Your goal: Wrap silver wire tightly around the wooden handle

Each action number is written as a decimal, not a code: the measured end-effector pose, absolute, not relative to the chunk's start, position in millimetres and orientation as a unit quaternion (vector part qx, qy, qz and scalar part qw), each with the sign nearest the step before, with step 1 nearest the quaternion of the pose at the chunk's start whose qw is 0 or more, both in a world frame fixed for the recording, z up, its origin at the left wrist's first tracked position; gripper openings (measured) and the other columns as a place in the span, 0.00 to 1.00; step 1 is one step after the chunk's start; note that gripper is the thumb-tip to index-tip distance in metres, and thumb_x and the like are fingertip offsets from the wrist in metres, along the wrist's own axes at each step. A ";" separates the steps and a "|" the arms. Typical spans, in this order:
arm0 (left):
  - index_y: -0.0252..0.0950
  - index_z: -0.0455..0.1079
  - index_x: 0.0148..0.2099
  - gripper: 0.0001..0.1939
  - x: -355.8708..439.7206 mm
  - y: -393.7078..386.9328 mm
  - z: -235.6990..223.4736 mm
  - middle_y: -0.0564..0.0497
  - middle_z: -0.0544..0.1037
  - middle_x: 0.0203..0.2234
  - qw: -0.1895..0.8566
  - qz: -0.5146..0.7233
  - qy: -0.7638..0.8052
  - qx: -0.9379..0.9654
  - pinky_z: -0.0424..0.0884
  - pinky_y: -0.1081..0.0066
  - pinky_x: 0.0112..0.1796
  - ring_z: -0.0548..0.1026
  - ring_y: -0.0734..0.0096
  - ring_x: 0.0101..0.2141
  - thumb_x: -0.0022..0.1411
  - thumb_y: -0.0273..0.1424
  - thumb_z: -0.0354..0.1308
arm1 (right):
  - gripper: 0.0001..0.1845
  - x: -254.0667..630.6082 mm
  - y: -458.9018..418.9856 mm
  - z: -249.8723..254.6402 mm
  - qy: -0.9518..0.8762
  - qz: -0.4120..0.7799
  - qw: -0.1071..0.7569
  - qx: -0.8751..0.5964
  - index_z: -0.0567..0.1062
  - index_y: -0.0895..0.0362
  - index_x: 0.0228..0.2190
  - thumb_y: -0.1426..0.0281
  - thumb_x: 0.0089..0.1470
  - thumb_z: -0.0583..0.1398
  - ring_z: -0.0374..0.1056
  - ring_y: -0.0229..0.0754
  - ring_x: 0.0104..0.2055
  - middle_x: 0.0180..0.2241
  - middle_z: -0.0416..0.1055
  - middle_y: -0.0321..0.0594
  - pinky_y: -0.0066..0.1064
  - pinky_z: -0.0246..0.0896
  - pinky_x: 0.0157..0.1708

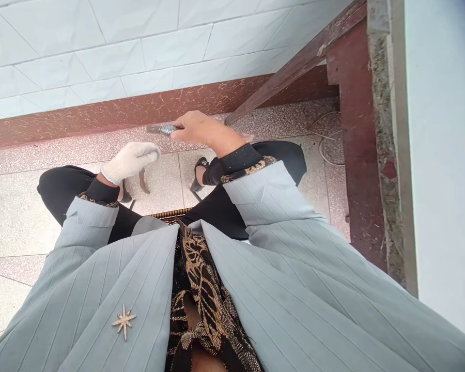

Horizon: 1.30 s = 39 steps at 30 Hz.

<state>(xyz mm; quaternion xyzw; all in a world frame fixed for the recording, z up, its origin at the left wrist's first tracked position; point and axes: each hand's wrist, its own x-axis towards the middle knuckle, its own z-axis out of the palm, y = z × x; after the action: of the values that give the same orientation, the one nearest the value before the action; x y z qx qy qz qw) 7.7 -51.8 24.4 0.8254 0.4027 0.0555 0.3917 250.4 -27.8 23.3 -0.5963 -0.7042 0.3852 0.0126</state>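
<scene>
My right hand [196,127], bare, is closed around a short tool or rod with silvery wire wound round it [167,129]. A brown end of it points left; its exact kind is unclear. A small pale piece [249,138] shows beside my right wrist. My left hand [130,159] wears a white knit glove and is a little lower and to the left, apart from the wire-wound thing. Its fingers are curled, and whatever they may hold is hidden. Just below the glove is a curved brown strip [143,182]; I cannot tell whether it touches the glove or lies on the floor.
A white tiled wall [155,54] with a red-brown base band [112,110] rises ahead. To the right, a dark red wooden frame [358,139] with a slanting bar [298,62] stands close. Loose pale cord [325,150] lies on the tiled floor [166,181].
</scene>
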 end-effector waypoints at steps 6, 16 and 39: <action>0.35 0.78 0.39 0.12 -0.6 -48.0 21.6 0.49 0.80 0.32 0.368 0.097 0.448 0.809 0.73 0.65 0.44 0.77 0.66 0.37 0.65 0.30 0.53 | 0.09 251.6 -34.6 28.5 -0.716 0.560 -0.208 -0.360 0.79 0.66 0.35 0.74 0.68 0.63 0.62 0.29 0.26 0.22 0.67 0.32 0.24 0.55 0.34; 0.36 0.76 0.38 0.12 9.7 -47.7 3.7 0.50 0.79 0.31 0.376 0.056 0.417 0.826 0.71 0.66 0.43 0.75 0.65 0.35 0.67 0.34 0.52 | 0.28 271.8 -40.4 33.8 -0.569 0.678 0.315 -0.341 0.71 0.58 0.28 0.48 0.59 0.71 0.60 0.32 0.27 0.25 0.66 0.35 0.23 0.59 0.25; 0.40 0.75 0.31 0.11 15.0 -60.3 -6.0 0.55 0.74 0.25 0.415 -0.054 0.330 0.846 0.66 0.70 0.32 0.73 0.70 0.26 0.61 0.35 0.54 | 0.16 223.0 -36.5 -8.2 -0.772 0.394 -0.145 -0.476 0.73 0.59 0.23 0.71 0.61 0.67 0.61 0.37 0.27 0.19 0.65 0.36 0.33 0.49 0.33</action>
<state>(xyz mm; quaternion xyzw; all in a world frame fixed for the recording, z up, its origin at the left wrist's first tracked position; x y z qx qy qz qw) 15.0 -60.3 -6.0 0.8463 0.3303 -0.0541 0.4145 223.0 -36.5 -8.2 -0.4762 -0.7724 0.3944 -0.1453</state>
